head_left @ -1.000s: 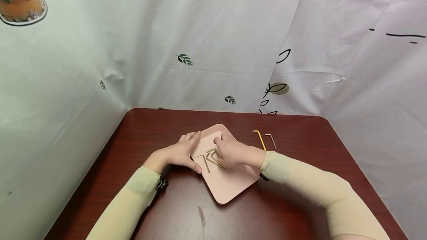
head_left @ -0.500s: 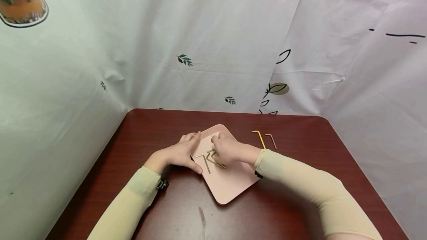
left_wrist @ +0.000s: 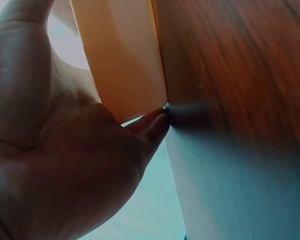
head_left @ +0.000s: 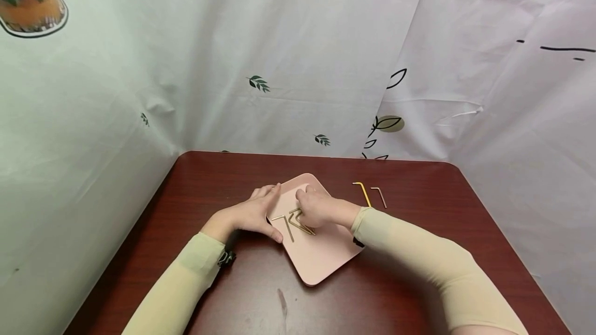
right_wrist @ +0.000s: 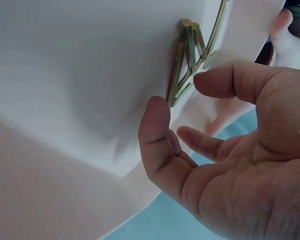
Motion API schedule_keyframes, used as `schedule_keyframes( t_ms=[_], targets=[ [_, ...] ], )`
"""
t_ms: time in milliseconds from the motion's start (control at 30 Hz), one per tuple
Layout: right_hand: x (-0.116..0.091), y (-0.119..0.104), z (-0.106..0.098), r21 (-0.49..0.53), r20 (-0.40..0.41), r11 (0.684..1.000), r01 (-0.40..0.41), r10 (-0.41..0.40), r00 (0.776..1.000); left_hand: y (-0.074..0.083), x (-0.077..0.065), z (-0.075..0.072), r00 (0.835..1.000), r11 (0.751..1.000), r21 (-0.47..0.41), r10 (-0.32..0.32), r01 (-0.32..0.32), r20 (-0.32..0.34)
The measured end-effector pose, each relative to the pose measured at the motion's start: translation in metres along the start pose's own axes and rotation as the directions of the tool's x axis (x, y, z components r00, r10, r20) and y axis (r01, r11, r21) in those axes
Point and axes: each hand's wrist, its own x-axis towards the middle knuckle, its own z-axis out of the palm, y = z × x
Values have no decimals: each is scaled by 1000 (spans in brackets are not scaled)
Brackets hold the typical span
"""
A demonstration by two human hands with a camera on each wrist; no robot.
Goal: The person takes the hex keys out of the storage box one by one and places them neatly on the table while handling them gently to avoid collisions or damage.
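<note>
A shallow pink tray (head_left: 326, 257) sits at an angle on the table, with several gold-toned L-shaped hex keys (head_left: 300, 227) lying in it. One hex key (head_left: 287, 229) lies nearest the tray's left side. My left hand (head_left: 249, 216) spans the tray's left corner, its thumb and fingers spread along the edges. Over the tray is my right hand (head_left: 318, 208), covering part of the keys. In the right wrist view its thumb and forefinger (right_wrist: 157, 122) stand apart with nothing between them, and the hex keys (right_wrist: 190, 50) lie just beyond the fingertips.
To the right of the tray, a yellow hex key (head_left: 364, 194) and a smaller hex key (head_left: 382, 198) lie on the dark red wooden table (head_left: 223, 174). A white printed cloth (head_left: 298, 66) hangs behind the table and along both sides.
The right hand has shifted slightly left over the hex keys, and its forearm has moved left with it. The left hand and the tray stay in place.
</note>
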Motion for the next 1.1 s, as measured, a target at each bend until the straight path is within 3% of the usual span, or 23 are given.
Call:
schedule_keyframes(
  t_ms=[533,1100],
  targets=[
    [2,-2,5,-2,26,999,-53,53,998,-1,2,2,1000,1000,2,-7,7,-8],
    [4,-8,10,-83,9,994,-71,72,997,-1,1,2,1000,1000,-4,-11,11,-10]
  ],
)
